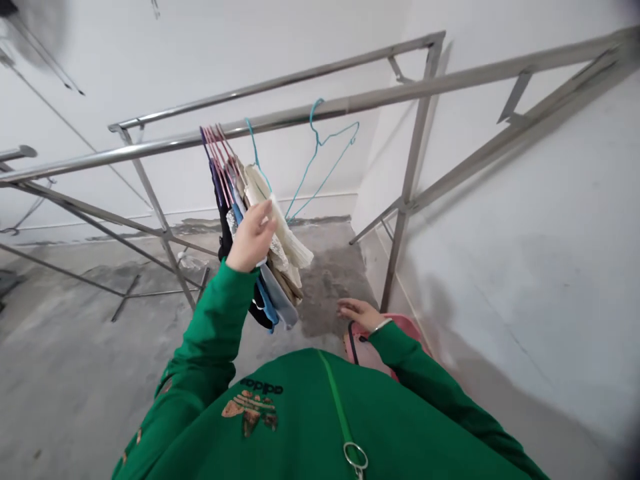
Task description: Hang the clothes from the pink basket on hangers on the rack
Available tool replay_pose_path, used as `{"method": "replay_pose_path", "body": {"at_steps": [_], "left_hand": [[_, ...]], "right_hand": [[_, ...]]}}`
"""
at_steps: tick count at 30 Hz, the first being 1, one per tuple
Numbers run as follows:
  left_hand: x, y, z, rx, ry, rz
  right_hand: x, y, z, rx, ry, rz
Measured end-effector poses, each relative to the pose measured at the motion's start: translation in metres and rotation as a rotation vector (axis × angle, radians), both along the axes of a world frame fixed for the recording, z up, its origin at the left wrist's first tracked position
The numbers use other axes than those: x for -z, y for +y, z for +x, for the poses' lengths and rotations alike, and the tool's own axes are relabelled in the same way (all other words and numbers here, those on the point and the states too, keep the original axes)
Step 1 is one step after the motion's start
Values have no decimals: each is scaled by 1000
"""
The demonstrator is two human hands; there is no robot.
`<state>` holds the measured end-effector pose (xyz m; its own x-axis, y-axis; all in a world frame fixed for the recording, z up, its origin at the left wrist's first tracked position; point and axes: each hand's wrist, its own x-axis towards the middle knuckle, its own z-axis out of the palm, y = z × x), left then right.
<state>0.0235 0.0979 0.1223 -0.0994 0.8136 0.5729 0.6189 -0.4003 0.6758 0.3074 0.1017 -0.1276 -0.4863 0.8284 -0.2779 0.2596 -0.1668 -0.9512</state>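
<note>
My left hand (254, 235) is raised in front of several garments hung on the rail, close against a cream knitted garment (293, 243). Its fingers look loosely stretched, with the thumb apart and nothing visible between them; whether it touches the knit I cannot tell. Pink hangers (216, 160) and a blue hanger (254, 143) carry the clothes. To their right, a bare blue wire hanger (316, 143) hangs from the same rail. My right hand (361, 313) is low on the right with fingers extended, above a pink basin (407, 327), holding nothing.
A metal drying rack (280, 120) with two upper rails crosses in front of me, its legs standing on the grey concrete floor (75, 360). A white wall (525, 267) runs close on the right. Something pink with a dark strap or edge (354, 343) shows by the basin.
</note>
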Motion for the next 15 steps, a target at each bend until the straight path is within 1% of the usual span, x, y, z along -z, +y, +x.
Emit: {"method": "replay_pose_path", "body": {"at_steps": [2,3,4,6,9,11,12,13,15], "left_hand": [[6,41,4,-144,20,-22],[9,56,7,-193,47,-42],[12,67,10,-236,77,-69],[18,75,15,-307,145,-153],[29,64,18,-488,293,-261],[38,49,15,-596,444,-236],[42,40,13,-607,535,-198],[47,30,11,-586,630,-149],[59,10,7,-495,796,-26]], "right_hand": [[-18,7,-20,-105,74,47],[-26,9,-29,-147,99,75],[-31,10,-35,-180,116,99],[-36,9,-43,-220,121,126],[-28,3,-40,-234,81,141],[-18,-2,-33,-189,59,144],[-13,-4,-29,-155,54,141],[-8,-5,-25,-120,52,133],[0,-6,-20,-64,53,112]]}}
